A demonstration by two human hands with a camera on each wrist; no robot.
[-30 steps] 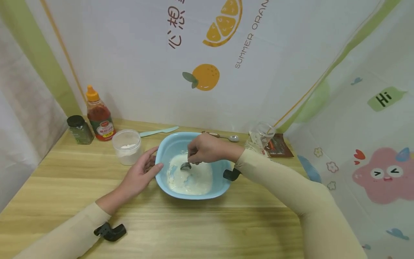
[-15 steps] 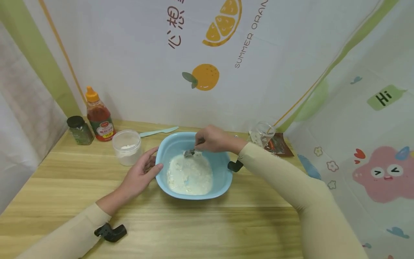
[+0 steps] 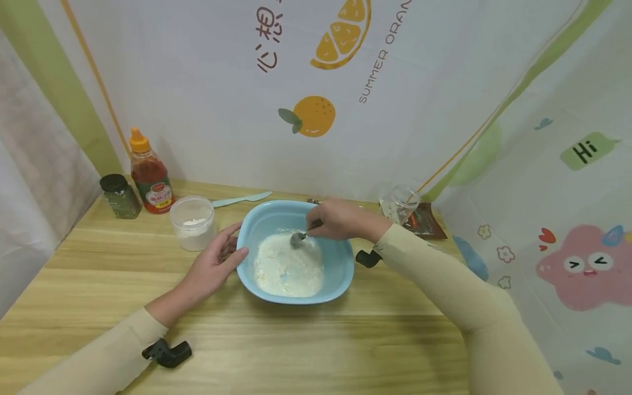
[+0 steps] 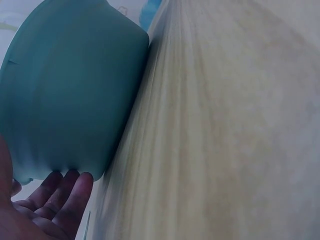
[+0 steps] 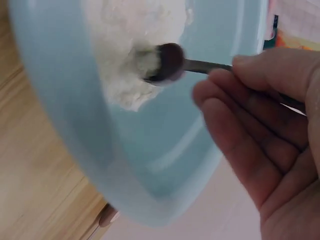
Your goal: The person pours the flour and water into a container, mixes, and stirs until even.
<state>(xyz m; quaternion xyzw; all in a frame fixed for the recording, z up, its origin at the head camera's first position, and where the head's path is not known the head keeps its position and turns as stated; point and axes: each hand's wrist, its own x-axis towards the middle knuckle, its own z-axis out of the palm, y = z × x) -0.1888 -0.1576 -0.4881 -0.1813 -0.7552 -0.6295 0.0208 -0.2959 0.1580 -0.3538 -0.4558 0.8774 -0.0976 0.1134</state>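
A light blue bowl (image 3: 295,300) stands on the wooden table, with a pale wet mixture of white powder and liquid (image 3: 288,271) spread over its bottom. My left hand (image 3: 217,257) holds the bowl's left side, thumb at the rim and fingertips against the outer wall, as the left wrist view shows from below. In my right hand (image 3: 340,220) the thin handle of a small spoon (image 5: 172,62) is pinched between thumb and fingers. The spoon's head is tilted in the mixture near the bowl's back, with some white clumps (image 5: 147,61) at its edge.
Left of the bowl stand a clear tub of white powder (image 3: 193,225), a red sauce bottle (image 3: 152,184) and a dark-lidded jar (image 3: 120,196). A pale green knife (image 3: 242,199) lies behind. At the back right are a clear cup (image 3: 402,200) and a brown packet (image 3: 427,222).
My right hand has moved the spoon from the mixture's middle toward the bowl's back, then right and slightly nearer. My left hand has stayed on the bowl.
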